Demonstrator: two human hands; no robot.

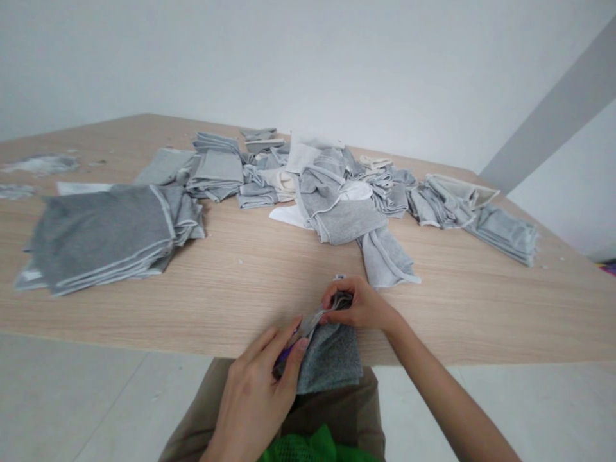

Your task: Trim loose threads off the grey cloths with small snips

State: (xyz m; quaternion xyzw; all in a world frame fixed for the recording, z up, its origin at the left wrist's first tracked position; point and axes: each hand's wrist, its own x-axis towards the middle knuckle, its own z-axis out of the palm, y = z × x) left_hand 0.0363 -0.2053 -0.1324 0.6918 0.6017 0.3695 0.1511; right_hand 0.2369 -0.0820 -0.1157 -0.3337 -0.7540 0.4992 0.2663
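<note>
A dark grey fabric piece (332, 362) hangs over the table's front edge, its paler hemmed edge facing up. My right hand (360, 307) pinches the gathered upper edge of this fabric between thumb and fingers. Lower down the same edge, my left hand (264, 366) is closed with thumb and forefinger on the cloth. Something small and purple (285, 354) shows between the left fingers; most of it is hidden, so its kind is unclear. A small white tag (340, 277) with dark marks sticks up just beyond my right fingers.
On the wooden table (231, 295), a stack of grey fabric pieces (108, 231) lies at left. A loose heap of grey pieces (337, 205) lies mid-table, with folded bundles (216, 167) behind left. More folded pieces (505, 232) sit at right. White scraps (41, 164) lie far left.
</note>
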